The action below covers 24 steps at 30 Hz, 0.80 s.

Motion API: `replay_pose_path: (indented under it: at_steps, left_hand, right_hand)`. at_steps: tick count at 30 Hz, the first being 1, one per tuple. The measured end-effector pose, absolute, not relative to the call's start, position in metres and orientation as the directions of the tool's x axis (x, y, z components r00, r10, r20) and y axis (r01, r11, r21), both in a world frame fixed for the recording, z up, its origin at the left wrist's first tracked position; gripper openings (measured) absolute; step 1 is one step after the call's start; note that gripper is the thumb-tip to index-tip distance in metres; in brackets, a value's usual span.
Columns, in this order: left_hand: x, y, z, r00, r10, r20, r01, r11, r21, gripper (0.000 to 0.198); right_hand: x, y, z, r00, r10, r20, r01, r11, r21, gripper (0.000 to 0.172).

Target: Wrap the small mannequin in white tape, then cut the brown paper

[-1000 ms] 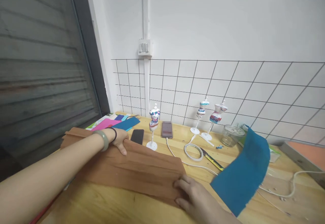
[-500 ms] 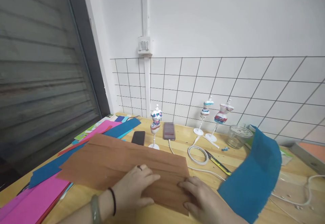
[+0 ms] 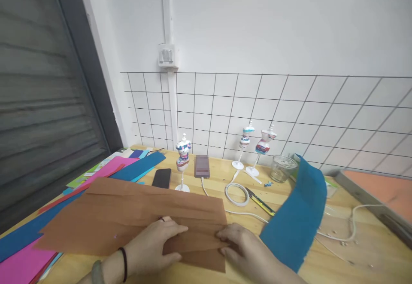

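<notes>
A wide sheet of brown paper (image 3: 128,206) with long creases lies across the table's front. My left hand (image 3: 154,243) rests on it with the fingers stretched out and the thumb apart. At the sheet's right end, my right hand (image 3: 243,245) has its thumb and fingertips bent in on the paper, gripping it near the edge. A raised crease runs between the two hands. To the right of my right hand, a curled strip of blue paper (image 3: 296,215) stands partly up from the table.
Pink paper (image 3: 28,262) and other coloured sheets pile up at left. Behind are a phone (image 3: 162,178), a dark device (image 3: 202,166) on a white cable, small mannequins (image 3: 183,159), a tape roll (image 3: 237,194), a yellow cutter (image 3: 262,201), a clear jar (image 3: 283,169) and a wire grid.
The view has turned to the right, so the table's things appear farther left. Both hands stay on the brown paper in nearly the same places.
</notes>
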State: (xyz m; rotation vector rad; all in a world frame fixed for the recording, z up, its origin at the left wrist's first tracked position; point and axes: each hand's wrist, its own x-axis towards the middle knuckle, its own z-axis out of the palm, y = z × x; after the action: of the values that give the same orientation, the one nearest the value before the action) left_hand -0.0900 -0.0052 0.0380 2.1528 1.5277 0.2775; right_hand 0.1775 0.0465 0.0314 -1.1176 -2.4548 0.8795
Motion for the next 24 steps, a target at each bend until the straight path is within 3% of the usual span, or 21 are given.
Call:
replay_pose_path:
  at_steps: [4, 8, 12, 15, 20, 24]
  left_hand:
    - [-0.065, 0.003, 0.039, 0.363, 0.923, -0.126, 0.845, -0.269, 0.463, 0.059]
    - [-0.043, 0.013, 0.032, 0.372, 0.925, -0.080, 0.857, -0.310, 0.411, 0.041]
    - [-0.037, 0.022, 0.032, 0.376, 0.924, -0.065, 0.846, -0.314, 0.430, 0.030]
    - [-0.038, 0.026, 0.036, 0.390, 0.915, -0.103, 0.842, -0.309, 0.441, 0.024]
    - [-0.043, 0.029, 0.035, 0.411, 0.898, -0.159, 0.840, -0.306, 0.447, 0.020]
    - [-0.045, 0.031, 0.034, 0.412, 0.894, -0.177, 0.831, -0.288, 0.476, 0.018]
  right_hand:
    - [0.169, 0.046, 0.030, -0.622, 0.780, 0.065, 0.589, 0.521, -0.618, 0.024]
    - [0.179, 0.061, 0.031, -0.582, 0.808, 0.085, 0.644, 0.523, -0.558, 0.026]
    - [0.215, 0.097, 0.034, -0.352, 0.922, 0.163, 0.849, 0.388, -0.360, 0.030]
    - [0.238, 0.121, 0.028, -0.244, 0.958, 0.149, 0.947, 0.268, -0.175, 0.021]
    - [0.244, 0.134, 0.017, -0.242, 0.965, 0.097, 0.970, 0.238, 0.058, 0.015]
    - [0.247, 0.138, 0.019, -0.276, 0.956, 0.098, 0.955, 0.262, 0.135, 0.015]
